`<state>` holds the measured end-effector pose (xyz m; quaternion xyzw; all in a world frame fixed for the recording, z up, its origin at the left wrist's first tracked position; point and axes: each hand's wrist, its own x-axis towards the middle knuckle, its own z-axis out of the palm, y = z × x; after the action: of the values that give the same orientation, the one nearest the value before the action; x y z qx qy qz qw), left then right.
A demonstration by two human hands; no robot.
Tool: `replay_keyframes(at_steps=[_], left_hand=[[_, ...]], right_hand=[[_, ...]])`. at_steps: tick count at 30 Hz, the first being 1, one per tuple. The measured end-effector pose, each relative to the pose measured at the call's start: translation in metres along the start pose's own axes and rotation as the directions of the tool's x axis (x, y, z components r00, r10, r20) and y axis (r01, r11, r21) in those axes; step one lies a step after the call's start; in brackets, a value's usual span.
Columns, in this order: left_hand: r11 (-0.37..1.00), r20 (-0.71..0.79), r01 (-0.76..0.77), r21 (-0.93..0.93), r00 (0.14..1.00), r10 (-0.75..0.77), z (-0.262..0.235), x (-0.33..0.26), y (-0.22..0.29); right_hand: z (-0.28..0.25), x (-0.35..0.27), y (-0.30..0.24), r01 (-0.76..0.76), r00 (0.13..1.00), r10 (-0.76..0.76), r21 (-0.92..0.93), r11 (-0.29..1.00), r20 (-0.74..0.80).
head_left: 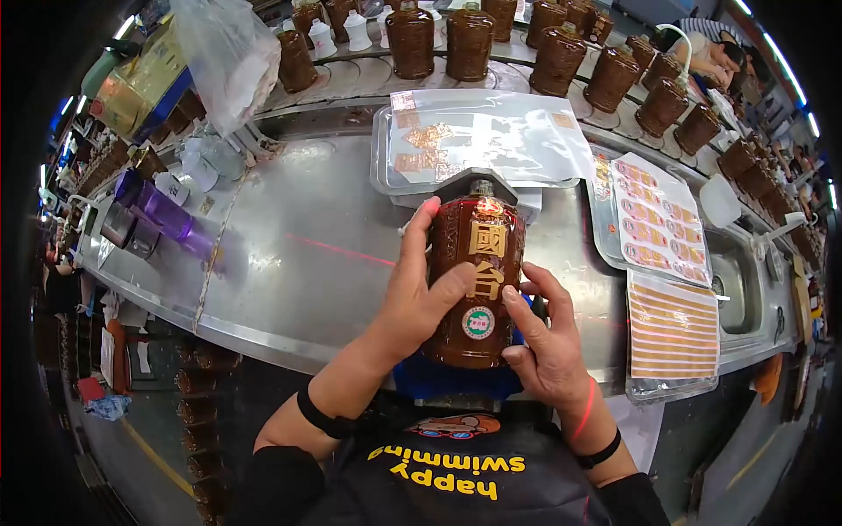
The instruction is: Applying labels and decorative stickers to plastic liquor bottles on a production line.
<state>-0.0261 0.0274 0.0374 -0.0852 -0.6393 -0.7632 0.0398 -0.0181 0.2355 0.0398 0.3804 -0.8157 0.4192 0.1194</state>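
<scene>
A brown glass bottle [456, 329] with raised gold characters, a red-and-gold mark near the neck and a round green-and-white sticker [478, 323] leans in front of me, neck pointing away. My left hand [421, 294] is closed round its left side, the thumb laid across the front beside the gold characters. At the lower right side, my right hand [545, 342] grips the bottle with bent fingers, its thumb close to the base. Behind the neck is a dark angular holder [506, 190]. Something blue [412, 379] shows under the base.
Sticker sheets lie on a tray [380, 158] behind the bottle and on another tray [605, 230] at right. A striped gold sheet [671, 329] is nearer, beside a sink [745, 298]. A purple cup [158, 206] stands left. Brown bottles [469, 44] line the far conveyor.
</scene>
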Motion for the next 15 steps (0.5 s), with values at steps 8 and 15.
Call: replay_keyframes(at_steps=[8, 15], left_hand=[[0.974, -0.011, -0.149, 0.172, 0.988, 0.153, -0.007, -0.003, -0.002], [0.473, 0.391, -0.571, 0.671, 0.815, 0.428, -0.02, -0.022, 0.021]], right_hand=[[-0.002, 0.002, 0.0, 0.007, 1.0, -0.006, 0.039, 0.999, -0.015], [-0.006, -0.008, 0.004, 0.007, 1.0, -0.008, 0.014, 1.0, 0.012]])
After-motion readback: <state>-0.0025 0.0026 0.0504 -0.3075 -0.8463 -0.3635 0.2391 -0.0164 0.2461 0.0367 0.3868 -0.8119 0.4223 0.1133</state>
